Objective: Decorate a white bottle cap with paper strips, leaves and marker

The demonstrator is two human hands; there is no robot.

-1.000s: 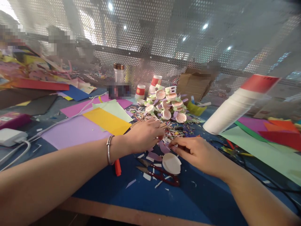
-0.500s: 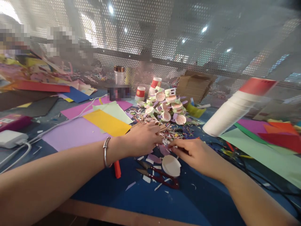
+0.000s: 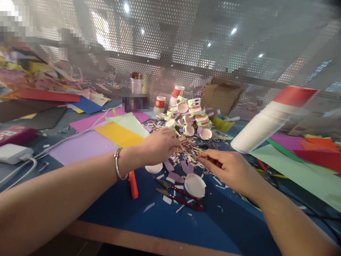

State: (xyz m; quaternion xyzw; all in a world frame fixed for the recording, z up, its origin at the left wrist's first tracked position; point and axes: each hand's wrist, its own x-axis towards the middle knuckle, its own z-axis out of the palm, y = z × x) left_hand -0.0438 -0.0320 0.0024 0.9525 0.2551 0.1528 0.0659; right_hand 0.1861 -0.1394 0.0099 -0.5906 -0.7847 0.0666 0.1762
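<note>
My left hand (image 3: 162,144), a silver bangle at its wrist, is palm down at the left edge of a heap of paper scraps (image 3: 188,151). Its fingers are bent and closed, with the tips hidden. My right hand (image 3: 229,163) is at the heap's right side, thumb and forefinger pinched together; what they hold, if anything, I cannot make out. Between the hands lie purple paper pieces (image 3: 176,177). Nearer me are dark-red-handled scissors (image 3: 183,200) beside a white paper disc (image 3: 195,185). Another white disc (image 3: 154,168) shows below my left hand.
Behind the heap stand piled paper-cup crafts (image 3: 189,119). A stack of paper cups (image 3: 262,122) leans at right, near black cables (image 3: 287,195). Coloured sheets (image 3: 80,145) and a white charger (image 3: 14,153) lie left. A red marker (image 3: 133,185) is under my left wrist.
My hands have moved apart: the left slightly left, the right slightly right. More of the scraps and purple pieces show between them, and a second white disc has come into sight.
</note>
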